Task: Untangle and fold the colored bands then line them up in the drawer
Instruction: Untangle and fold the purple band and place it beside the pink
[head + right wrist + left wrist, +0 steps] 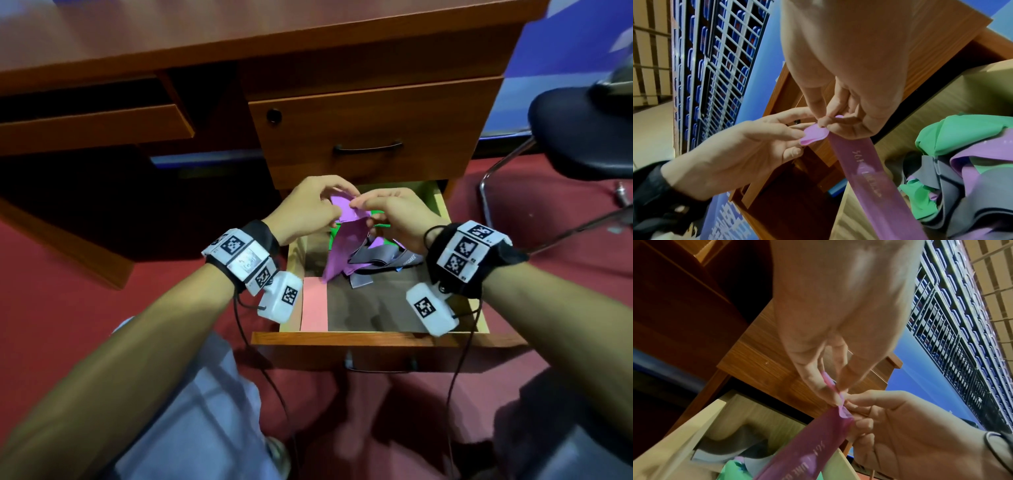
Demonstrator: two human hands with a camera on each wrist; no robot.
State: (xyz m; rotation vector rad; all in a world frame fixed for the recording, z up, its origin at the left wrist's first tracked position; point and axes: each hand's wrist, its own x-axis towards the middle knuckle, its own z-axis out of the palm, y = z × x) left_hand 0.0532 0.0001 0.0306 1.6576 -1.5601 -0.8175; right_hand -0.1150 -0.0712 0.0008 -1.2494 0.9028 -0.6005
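A purple band (342,240) hangs over the open drawer (376,339), its upper end pinched by both hands. My left hand (337,195) holds the end from the left and my right hand (359,202) from the right, fingertips almost touching. The left wrist view shows the band (807,443) trailing down from the pinch, with faint print on it. In the right wrist view its tip (813,134) curls between the fingers. Below lies a tangle of green band (962,134), grey band (941,178) and more purple. A flat pink band (313,305) lies along the drawer's left side.
A closed upper drawer with a dark handle (368,147) sits just behind the hands. A black chair seat (582,133) on a metal frame stands to the right. My knees are under the drawer front, on red carpet (68,308).
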